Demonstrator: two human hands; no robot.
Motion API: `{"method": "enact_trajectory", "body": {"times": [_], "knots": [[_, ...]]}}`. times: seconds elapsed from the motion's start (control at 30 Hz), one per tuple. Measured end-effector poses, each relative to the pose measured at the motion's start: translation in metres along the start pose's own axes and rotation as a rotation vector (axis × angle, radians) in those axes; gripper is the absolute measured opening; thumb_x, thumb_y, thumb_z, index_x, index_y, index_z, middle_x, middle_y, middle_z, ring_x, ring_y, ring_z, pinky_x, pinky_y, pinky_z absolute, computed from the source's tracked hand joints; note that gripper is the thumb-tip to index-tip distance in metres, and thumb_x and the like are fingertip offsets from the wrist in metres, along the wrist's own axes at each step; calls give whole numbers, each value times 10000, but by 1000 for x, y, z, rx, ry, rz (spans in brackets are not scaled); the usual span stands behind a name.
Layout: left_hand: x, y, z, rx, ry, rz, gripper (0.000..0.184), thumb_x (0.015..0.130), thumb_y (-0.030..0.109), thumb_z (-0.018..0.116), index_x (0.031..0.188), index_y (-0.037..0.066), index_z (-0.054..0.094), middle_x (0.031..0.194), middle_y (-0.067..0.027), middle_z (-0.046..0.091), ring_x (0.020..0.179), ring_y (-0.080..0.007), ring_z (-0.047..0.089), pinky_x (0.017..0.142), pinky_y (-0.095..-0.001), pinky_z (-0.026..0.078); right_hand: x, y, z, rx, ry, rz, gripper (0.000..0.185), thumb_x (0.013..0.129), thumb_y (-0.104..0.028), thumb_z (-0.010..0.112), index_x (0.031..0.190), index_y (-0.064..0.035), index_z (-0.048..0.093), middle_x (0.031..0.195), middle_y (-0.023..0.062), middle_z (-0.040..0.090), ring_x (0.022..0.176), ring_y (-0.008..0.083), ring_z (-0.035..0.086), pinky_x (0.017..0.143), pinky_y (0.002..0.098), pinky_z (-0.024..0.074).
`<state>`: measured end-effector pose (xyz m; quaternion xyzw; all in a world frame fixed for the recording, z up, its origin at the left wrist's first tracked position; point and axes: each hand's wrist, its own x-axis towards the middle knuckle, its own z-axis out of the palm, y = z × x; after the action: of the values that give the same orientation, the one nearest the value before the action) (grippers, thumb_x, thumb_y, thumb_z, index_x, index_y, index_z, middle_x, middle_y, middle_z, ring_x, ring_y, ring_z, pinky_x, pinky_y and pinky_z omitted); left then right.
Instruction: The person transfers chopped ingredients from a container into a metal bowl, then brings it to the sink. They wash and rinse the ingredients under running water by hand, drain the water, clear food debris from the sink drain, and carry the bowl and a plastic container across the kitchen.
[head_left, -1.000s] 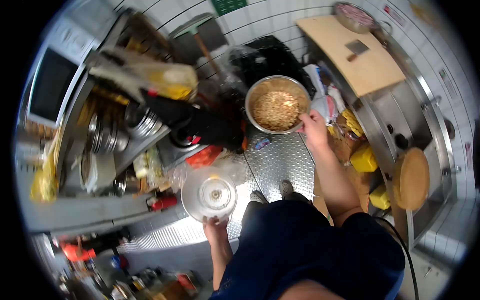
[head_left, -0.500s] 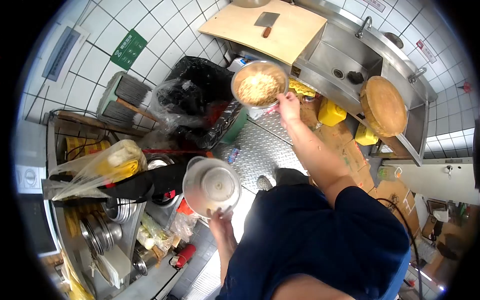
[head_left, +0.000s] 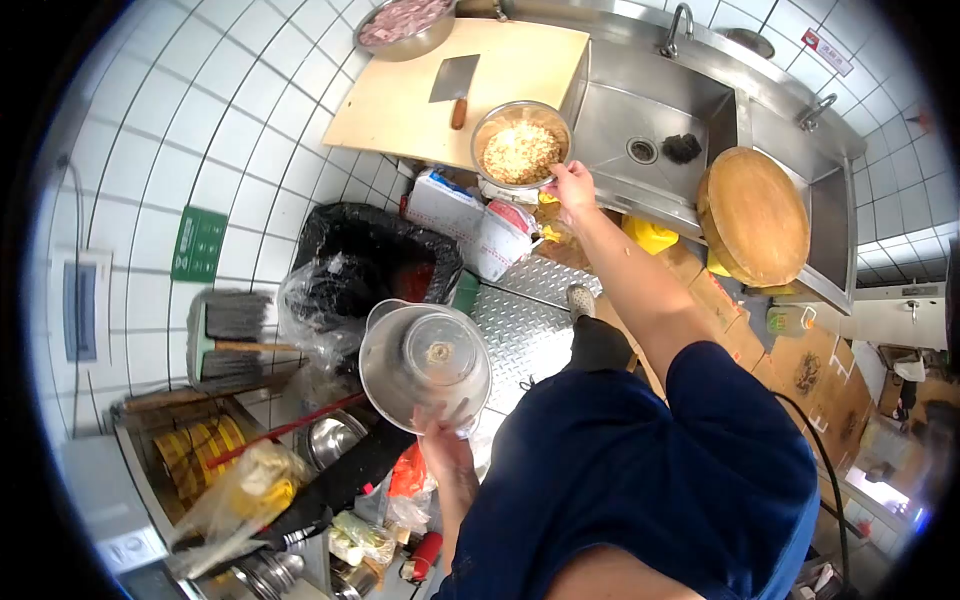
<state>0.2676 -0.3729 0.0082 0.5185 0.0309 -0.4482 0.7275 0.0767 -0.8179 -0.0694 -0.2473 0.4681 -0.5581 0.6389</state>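
Observation:
My right hand (head_left: pixel 573 190) grips the rim of a round metal bowl (head_left: pixel 481 166). Pale, chopped bits (head_left: pixel 521 152), perhaps garlic, lie inside; their exact kind is unclear. The bowl is near the front edge of a light cutting board (head_left: pixel 400 110). Lower left, my left hand (head_left: pixel 446 448) clasps the edge of a translucent plastic basin (head_left: pixel 390 365), its fingers partly visible through the wall. The basin is tilted, with its base facing me and a small brownish patch at the centre. Beneath and behind it stands a bin lined with a black bag (head_left: pixel 335 235).
A cleaver (head_left: pixel 456 85) lies on the board beside a metal basin of raw meat (head_left: pixel 415 38). To the right are a steel sink (head_left: pixel 620 110) and a round wooden block (head_left: pixel 755 215). A broom (head_left: pixel 230 335) leans left; flattened cardboard (head_left: pixel 700 300) covers part of the metal floor.
My view has shifted toward the board and sink, with one foot forward. The metal bowl is now at the board's edge. Both hands keep their holds, and the plastic basin has tilted a little.

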Motion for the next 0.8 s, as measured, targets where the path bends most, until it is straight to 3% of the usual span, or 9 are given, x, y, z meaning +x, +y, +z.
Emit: {"method": "enact_trajectory", "body": {"times": [0.1, 0.37, 0.4, 0.5, 0.57, 0.6, 0.67, 0.73, 0.8], "knots": [[18, -8, 54, 1, 57, -7, 827, 860, 5, 482, 1556, 66, 39, 1323, -222, 488, 1125, -539, 577, 838, -546, 542, 62, 6, 9, -7, 8, 37, 150, 890, -78, 626, 861, -51, 480, 804, 80, 559, 649, 177, 611, 605, 321, 602], [55, 3, 179, 41, 28, -1, 868, 781, -44, 428, 1558, 51, 54, 1400, -288, 401, 1161, -578, 538, 752, -462, 595, 158, 13, 39, -199, -96, 166, 238, 893, -155, 705, 927, 27, 556, 855, 140, 656, 683, 211, 682, 587, 295, 577], [61, 7, 187, 54, 24, 6, 867, 776, -45, 428, 1558, 48, 66, 1397, -292, 402, 1159, -575, 541, 750, -463, 594, 162, 14, 42, -127, -127, 156, 350, 899, -249, 724, 1013, 50, 582, 849, 134, 663, 714, 215, 695, 603, 298, 584], [86, 20, 213, 137, 13, 37, 856, 779, -55, 435, 1559, 48, 100, 1403, -303, 389, 1162, -555, 549, 749, -467, 592, 160, -15, 47, -232, -71, 217, 441, 920, -292, 694, 1160, 54, 566, 967, 105, 648, 842, 184, 670, 679, 290, 590], [109, 25, 224, 218, 36, 54, 850, 787, -59, 433, 1560, 51, 97, 1406, -300, 388, 1167, -546, 550, 742, -473, 592, 194, 0, 19, -460, 27, 70, 474, 890, -338, 683, 1165, 43, 614, 996, 158, 691, 869, 242, 700, 718, 345, 588], [131, 32, 236, 206, -96, 6, 831, 801, -59, 431, 1558, 52, 104, 1427, -291, 366, 1169, -533, 553, 731, -484, 598, 212, -6, -7, -570, 114, -25, 495, 875, -361, 677, 1167, 37, 639, 1011, 184, 713, 883, 271, 716, 737, 373, 587], [149, 43, 264, 252, -209, -5, 829, 802, -55, 430, 1557, 52, 106, 1443, -283, 346, 1174, -526, 551, 725, -486, 604, 216, -38, -43, -952, 282, -219, 501, 863, -379, 632, 1170, 17, 653, 1114, 220, 690, 1027, 332, 675, 909, 411, 526], [175, 43, 280, 225, -338, -45, 842, 790, -69, 431, 1556, 53, 102, 1468, -273, 300, 1180, -511, 547, 715, -493, 619, 224, -70, -79, -1071, 372, -225, 525, 868, -380, 602, 1224, 5, 637, 1146, 241, 670, 1111, 380, 625, 1001, 429, 462], [191, 43, 305, 236, -458, -70, 852, 782, -81, 428, 1556, 50, 98, 1467, -271, 294, 1178, -501, 549, 711, -491, 624, 231, -101, -112, -1122, 456, -242, 538, 872, -368, 588, 1255, 8, 617, 1158, 254, 660, 1126, 379, 618, 1000, 426, 463]]}}
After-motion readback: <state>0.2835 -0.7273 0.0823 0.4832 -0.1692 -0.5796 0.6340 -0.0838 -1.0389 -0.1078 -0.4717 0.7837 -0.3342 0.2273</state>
